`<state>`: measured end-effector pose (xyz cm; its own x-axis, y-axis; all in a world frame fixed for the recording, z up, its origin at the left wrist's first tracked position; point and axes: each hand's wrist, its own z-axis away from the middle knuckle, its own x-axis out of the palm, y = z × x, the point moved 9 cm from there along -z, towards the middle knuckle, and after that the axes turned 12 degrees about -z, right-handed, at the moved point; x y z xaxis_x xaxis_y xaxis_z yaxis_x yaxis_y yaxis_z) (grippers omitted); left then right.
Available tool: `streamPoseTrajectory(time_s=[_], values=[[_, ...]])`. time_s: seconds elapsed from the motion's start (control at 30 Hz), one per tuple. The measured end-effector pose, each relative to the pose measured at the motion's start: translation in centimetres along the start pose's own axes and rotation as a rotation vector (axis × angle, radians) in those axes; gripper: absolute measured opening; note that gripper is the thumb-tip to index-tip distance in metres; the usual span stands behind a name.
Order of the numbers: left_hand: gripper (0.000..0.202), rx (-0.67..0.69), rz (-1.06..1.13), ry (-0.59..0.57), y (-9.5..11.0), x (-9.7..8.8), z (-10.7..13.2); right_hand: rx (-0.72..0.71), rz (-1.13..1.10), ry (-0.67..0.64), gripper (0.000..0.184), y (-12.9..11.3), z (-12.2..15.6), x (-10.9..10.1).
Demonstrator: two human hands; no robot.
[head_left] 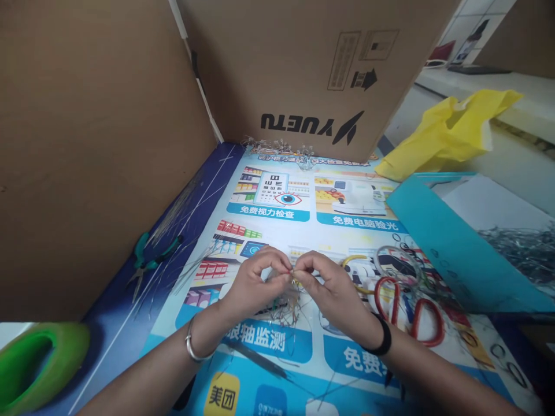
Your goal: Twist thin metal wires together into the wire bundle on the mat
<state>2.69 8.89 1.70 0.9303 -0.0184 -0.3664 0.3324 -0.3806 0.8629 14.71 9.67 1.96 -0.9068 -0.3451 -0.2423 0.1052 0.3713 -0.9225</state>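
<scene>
My left hand (255, 281) and my right hand (332, 289) meet fingertip to fingertip over a printed poster mat (277, 219). Both pinch a thin wire piece (292, 271), too small to name more closely. A loose tangle of fine wires (286, 306) lies under and just below the hands. The left wrist wears a silver bangle, the right wrist a black band.
Green-handled pliers (150, 260) and long thin wires lie at the left by a cardboard wall (87, 144). Red-handled scissors (407, 312) sit right of my hands. A YUETU cardboard box (312, 75) stands behind, a yellow bag (451, 133) and teal sheet (455, 242) at right.
</scene>
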Motion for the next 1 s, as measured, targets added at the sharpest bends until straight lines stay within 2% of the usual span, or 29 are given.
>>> streamPoseTrajectory(time_s=[0.13, 0.43, 0.6, 0.83, 1.0], values=[[0.011, 0.033, -0.071, 0.019, 0.5, -0.3, 0.0, 0.026, -0.012, 0.006, 0.010, 0.5, 0.2, 0.0], [0.012, -0.044, 0.330, -0.109, -1.7, 0.7, -0.2, 0.091, -0.173, 0.023, 0.002, 0.8, -0.1, -0.1], [0.013, -0.110, 0.407, -0.139, -2.3, 1.1, -0.2, 0.113, -0.219, 0.019, 0.002, 1.4, -0.1, 0.0], [0.014, -0.264, 0.490, -0.183, -3.5, 1.8, 0.2, 0.033, -0.115, 0.086, 0.003, 0.7, 0.2, -0.3], [0.016, -0.343, 0.476, -0.215, -3.4, 2.0, 0.2, -0.093, 0.026, 0.136, 0.006, -0.3, 0.7, -0.5]])
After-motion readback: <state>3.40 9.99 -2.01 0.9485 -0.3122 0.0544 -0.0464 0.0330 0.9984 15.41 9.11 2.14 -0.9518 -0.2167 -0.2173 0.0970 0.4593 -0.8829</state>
